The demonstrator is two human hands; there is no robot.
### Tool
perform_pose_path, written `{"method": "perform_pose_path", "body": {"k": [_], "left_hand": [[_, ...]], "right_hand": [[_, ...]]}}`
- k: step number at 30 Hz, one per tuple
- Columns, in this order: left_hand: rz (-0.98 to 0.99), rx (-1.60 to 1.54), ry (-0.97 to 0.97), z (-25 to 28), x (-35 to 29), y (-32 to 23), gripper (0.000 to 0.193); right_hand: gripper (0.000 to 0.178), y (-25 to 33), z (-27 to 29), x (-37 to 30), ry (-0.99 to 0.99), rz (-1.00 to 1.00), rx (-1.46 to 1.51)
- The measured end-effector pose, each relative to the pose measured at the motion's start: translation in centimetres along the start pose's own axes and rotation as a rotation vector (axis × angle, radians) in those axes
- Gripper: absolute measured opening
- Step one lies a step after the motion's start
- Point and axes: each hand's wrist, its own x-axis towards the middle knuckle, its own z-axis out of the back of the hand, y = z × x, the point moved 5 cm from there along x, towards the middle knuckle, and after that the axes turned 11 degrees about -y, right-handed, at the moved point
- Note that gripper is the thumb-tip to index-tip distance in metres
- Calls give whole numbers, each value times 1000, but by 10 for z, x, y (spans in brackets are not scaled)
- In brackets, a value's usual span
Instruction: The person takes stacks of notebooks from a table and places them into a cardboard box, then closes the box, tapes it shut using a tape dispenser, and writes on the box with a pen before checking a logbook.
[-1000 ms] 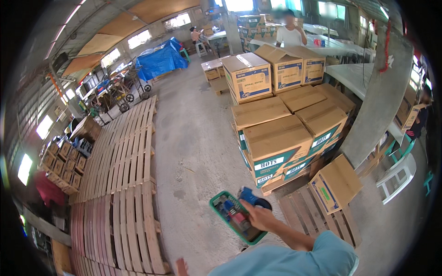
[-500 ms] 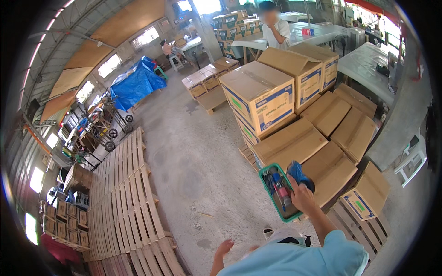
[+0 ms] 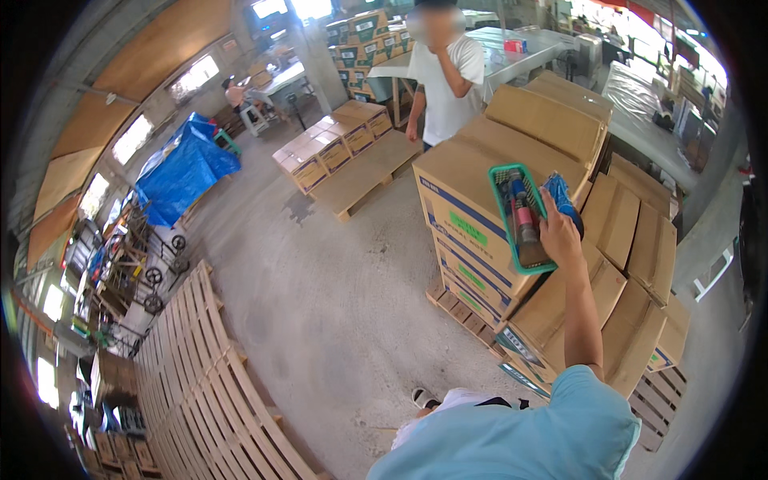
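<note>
My right hand point(image 3: 562, 235) is closed on the rim of a small green plastic basket point(image 3: 505, 224), its arm stretched forward. Inside the basket lie several slim items, blue, pink and dark, which I cannot make out exactly. A crumpled-looking blue object point(image 3: 562, 192) with a dark end sits against the far side of the same hand; whether the fingers grip it is unclear. The basket is over the top of a large brown carton point(image 3: 468, 172); whether it touches the carton I cannot tell. My left hand is out of the picture.
Lower cartons point(image 3: 612, 276) stand to the right on wooden pallets. A person in a white shirt point(image 3: 448, 92) stands behind the tall stack. Small cartons point(image 3: 320, 164) rest on a pallet ahead; a long slatted pallet point(image 3: 208, 384) lies left, near a blue tarp point(image 3: 180, 164).
I have moved forward, closer to the tall carton stack and the person. My right hand has carried the basket forward over a carton. My left hand has dropped out of view.
</note>
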Motion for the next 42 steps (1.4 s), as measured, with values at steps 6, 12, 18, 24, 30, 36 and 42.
{"method": "perform_pose_path", "body": {"k": [6, 12, 18, 24, 30, 36, 42], "left_hand": [[-795, 654, 16, -1, 134, -297, 39], [-1030, 318, 49, -147, 153, -617, 41], [-1196, 546, 523, -319, 50, -751, 49], [-1304, 753, 1171, -467, -72, -814, 58], [-1280, 841, 1531, -631, -155, -924, 56], [-1395, 470, 1408, -777, -254, -1100, 46], [-1263, 587, 1490, -888, -247, -1190, 44]], "right_hand": [[50, -8, -90, 108, -112, -207, -263], [47, -37, -173, 177, -124, -315, -406], [49, 15, -148, 193, -330, -495, -562], [34, 83, -142, 257, -574, -347, -386], [35, 52, -172, 381, -357, -301, -502], [58, -131, -207, 534, -454, -548, -904], [85, -270, -324, 516, -736, -1190, -940]]}}
